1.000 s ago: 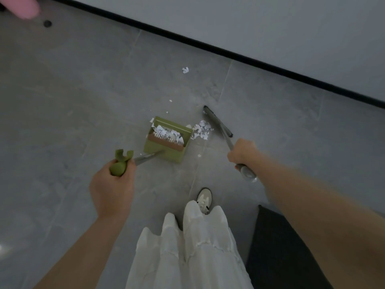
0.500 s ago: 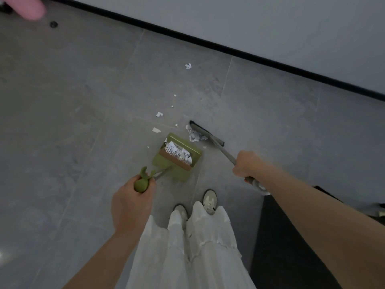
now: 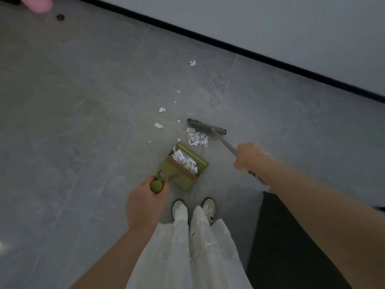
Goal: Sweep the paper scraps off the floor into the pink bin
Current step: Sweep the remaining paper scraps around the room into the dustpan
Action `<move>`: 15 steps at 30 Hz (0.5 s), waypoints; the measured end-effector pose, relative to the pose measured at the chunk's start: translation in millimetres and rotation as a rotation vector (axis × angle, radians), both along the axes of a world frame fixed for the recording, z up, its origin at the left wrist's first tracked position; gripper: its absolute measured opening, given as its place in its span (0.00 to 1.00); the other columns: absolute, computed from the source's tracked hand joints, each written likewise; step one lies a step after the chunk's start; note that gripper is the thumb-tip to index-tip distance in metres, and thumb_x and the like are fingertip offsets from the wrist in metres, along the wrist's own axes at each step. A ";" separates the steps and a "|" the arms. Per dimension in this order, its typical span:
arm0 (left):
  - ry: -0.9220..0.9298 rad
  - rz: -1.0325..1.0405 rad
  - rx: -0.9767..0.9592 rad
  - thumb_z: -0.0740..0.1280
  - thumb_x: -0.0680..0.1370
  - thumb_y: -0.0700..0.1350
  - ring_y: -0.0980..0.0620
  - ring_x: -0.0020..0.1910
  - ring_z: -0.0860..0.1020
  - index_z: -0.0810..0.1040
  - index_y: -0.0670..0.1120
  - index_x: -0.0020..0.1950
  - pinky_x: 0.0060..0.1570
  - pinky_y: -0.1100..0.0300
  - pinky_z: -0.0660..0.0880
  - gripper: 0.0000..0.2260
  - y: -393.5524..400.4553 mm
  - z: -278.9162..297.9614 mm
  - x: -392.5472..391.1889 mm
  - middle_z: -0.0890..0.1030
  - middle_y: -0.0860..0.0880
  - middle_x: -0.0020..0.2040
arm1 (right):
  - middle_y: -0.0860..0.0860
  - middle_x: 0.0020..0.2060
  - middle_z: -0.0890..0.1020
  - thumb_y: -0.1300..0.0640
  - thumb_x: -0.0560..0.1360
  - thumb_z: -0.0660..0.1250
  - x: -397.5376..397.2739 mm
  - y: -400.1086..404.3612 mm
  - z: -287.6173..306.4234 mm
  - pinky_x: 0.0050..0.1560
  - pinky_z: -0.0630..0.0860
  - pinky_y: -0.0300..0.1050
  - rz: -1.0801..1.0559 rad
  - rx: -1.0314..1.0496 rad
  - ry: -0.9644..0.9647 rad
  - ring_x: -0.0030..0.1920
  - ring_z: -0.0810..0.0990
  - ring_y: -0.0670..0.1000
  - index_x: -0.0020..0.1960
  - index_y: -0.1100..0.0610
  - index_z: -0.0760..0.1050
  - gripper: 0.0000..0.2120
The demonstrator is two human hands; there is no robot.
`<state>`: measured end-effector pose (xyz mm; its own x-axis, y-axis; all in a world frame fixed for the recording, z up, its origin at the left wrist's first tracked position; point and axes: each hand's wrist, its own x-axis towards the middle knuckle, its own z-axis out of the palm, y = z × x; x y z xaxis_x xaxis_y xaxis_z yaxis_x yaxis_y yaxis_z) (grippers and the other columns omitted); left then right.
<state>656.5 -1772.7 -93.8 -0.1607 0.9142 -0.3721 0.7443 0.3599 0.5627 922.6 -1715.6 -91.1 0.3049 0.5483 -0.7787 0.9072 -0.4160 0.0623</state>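
Left hand (image 3: 145,203) grips boxy green dustpan (image 3: 185,166).

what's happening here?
A person is sweeping paper scraps. The left hand holds a green dustpan that already has scraps in it; the right hand holds a broom with a small pile of scraps between its head and the pan. Loose bits lie farther out. The pink bin shows at the top-left edge.
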 end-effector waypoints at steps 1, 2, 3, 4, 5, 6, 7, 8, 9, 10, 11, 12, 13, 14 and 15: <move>-0.002 0.007 -0.010 0.68 0.75 0.51 0.45 0.30 0.73 0.76 0.50 0.35 0.29 0.58 0.64 0.09 -2.2 -1.3 3.0 0.74 0.50 0.27 | 0.54 0.36 0.70 0.59 0.77 0.63 1.2 -3.1 -1.7 0.48 0.81 0.50 0.003 -0.013 0.001 0.43 0.78 0.55 0.63 0.61 0.70 0.15; 0.001 0.013 -0.021 0.68 0.75 0.51 0.46 0.30 0.72 0.74 0.51 0.33 0.29 0.58 0.64 0.11 -3.2 -2.4 5.5 0.73 0.50 0.27 | 0.54 0.37 0.71 0.59 0.77 0.63 1.8 -6.3 -3.0 0.49 0.81 0.50 0.002 -0.027 0.005 0.43 0.79 0.55 0.63 0.61 0.70 0.15; 0.007 0.013 -0.031 0.67 0.75 0.51 0.47 0.30 0.72 0.73 0.50 0.32 0.29 0.59 0.63 0.13 -5.1 -2.7 8.4 0.73 0.50 0.27 | 0.54 0.37 0.71 0.59 0.77 0.63 2.3 -11.5 -3.5 0.48 0.81 0.50 0.004 -0.044 0.008 0.43 0.79 0.55 0.62 0.61 0.70 0.14; 0.015 0.008 -0.035 0.67 0.75 0.52 0.47 0.30 0.72 0.73 0.50 0.32 0.29 0.59 0.63 0.13 -6.8 -3.6 11.2 0.73 0.51 0.27 | 0.54 0.37 0.71 0.59 0.77 0.63 3.0 -17.0 -3.9 0.47 0.81 0.49 0.015 -0.057 0.008 0.42 0.79 0.55 0.61 0.61 0.70 0.13; 0.022 0.005 -0.038 0.67 0.75 0.52 0.48 0.30 0.72 0.74 0.49 0.33 0.28 0.59 0.63 0.12 -8.9 -3.5 14.4 0.74 0.51 0.28 | 0.53 0.37 0.71 0.59 0.77 0.63 4.5 -23.1 -2.4 0.45 0.80 0.48 0.035 -0.065 0.003 0.41 0.78 0.54 0.61 0.60 0.71 0.13; 0.030 0.005 -0.040 0.67 0.75 0.52 0.49 0.30 0.72 0.76 0.49 0.35 0.28 0.59 0.63 0.11 -10.4 -3.9 16.7 0.74 0.51 0.28 | 0.53 0.36 0.70 0.58 0.77 0.64 6.0 -27.8 -1.3 0.44 0.79 0.47 0.057 -0.074 -0.002 0.39 0.77 0.54 0.60 0.59 0.71 0.12; 0.041 0.012 -0.043 0.67 0.75 0.52 0.49 0.30 0.72 0.77 0.48 0.37 0.28 0.59 0.63 0.10 -11.7 -4.1 19.3 0.75 0.51 0.29 | 0.53 0.36 0.71 0.58 0.77 0.64 8.3 -32.7 1.3 0.43 0.78 0.47 0.067 -0.079 -0.004 0.39 0.76 0.54 0.59 0.59 0.72 0.12; 0.052 0.021 -0.046 0.67 0.75 0.52 0.49 0.31 0.73 0.78 0.48 0.37 0.29 0.59 0.64 0.10 -13.1 -4.6 20.9 0.75 0.51 0.30 | 0.53 0.36 0.72 0.57 0.77 0.64 10.8 -36.5 3.8 0.41 0.79 0.46 0.061 -0.082 -0.001 0.38 0.77 0.53 0.58 0.59 0.72 0.11; 0.060 0.034 -0.049 0.67 0.75 0.53 0.48 0.31 0.73 0.78 0.48 0.38 0.30 0.59 0.65 0.10 -14.2 -4.8 22.6 0.76 0.50 0.30 | 0.53 0.36 0.73 0.57 0.77 0.64 14.6 -39.9 6.4 0.38 0.79 0.44 0.046 -0.080 0.002 0.36 0.78 0.52 0.57 0.59 0.72 0.10; 0.063 0.045 -0.052 0.67 0.75 0.53 0.47 0.32 0.74 0.77 0.48 0.37 0.31 0.58 0.66 0.10 -15.5 -5.4 24.0 0.76 0.50 0.31 | 0.54 0.36 0.74 0.57 0.77 0.64 19.1 -43.3 8.2 0.33 0.78 0.43 0.023 -0.071 0.005 0.33 0.78 0.51 0.55 0.60 0.73 0.09; 0.061 0.056 -0.058 0.67 0.75 0.53 0.47 0.33 0.74 0.77 0.49 0.37 0.31 0.58 0.66 0.10 -16.3 -6.5 24.8 0.76 0.50 0.31 | 0.54 0.36 0.76 0.57 0.77 0.64 22.7 -45.8 9.3 0.31 0.77 0.42 -0.005 -0.061 0.012 0.32 0.78 0.51 0.54 0.60 0.73 0.09; 0.053 0.061 -0.066 0.67 0.75 0.53 0.46 0.33 0.74 0.76 0.49 0.37 0.31 0.58 0.65 0.10 -17.2 -7.2 26.0 0.76 0.50 0.31 | 0.55 0.37 0.77 0.57 0.78 0.64 26.9 -48.6 10.2 0.32 0.78 0.43 -0.034 -0.051 0.020 0.32 0.79 0.52 0.54 0.61 0.73 0.09; 0.040 0.063 -0.071 0.66 0.75 0.53 0.46 0.33 0.75 0.76 0.50 0.36 0.31 0.58 0.65 0.10 -17.8 -8.5 26.4 0.76 0.50 0.30 | 0.55 0.38 0.77 0.57 0.78 0.63 30.0 -50.5 10.1 0.35 0.80 0.44 -0.060 -0.046 0.027 0.33 0.79 0.52 0.54 0.61 0.73 0.09; 0.027 0.061 -0.072 0.66 0.75 0.53 0.46 0.33 0.75 0.75 0.50 0.35 0.30 0.58 0.65 0.11 -18.1 -9.8 26.0 0.76 0.50 0.30 | 0.55 0.38 0.78 0.57 0.78 0.63 32.2 -50.9 9.3 0.38 0.81 0.45 -0.088 -0.043 0.037 0.34 0.80 0.52 0.54 0.62 0.73 0.09; 0.018 0.051 -0.070 0.66 0.75 0.52 0.46 0.32 0.74 0.74 0.50 0.34 0.30 0.58 0.64 0.11 -19.5 -11.8 27.6 0.75 0.50 0.29 | 0.56 0.38 0.78 0.58 0.78 0.63 35.2 -52.2 9.0 0.38 0.81 0.45 -0.124 -0.037 0.049 0.33 0.80 0.53 0.54 0.62 0.72 0.08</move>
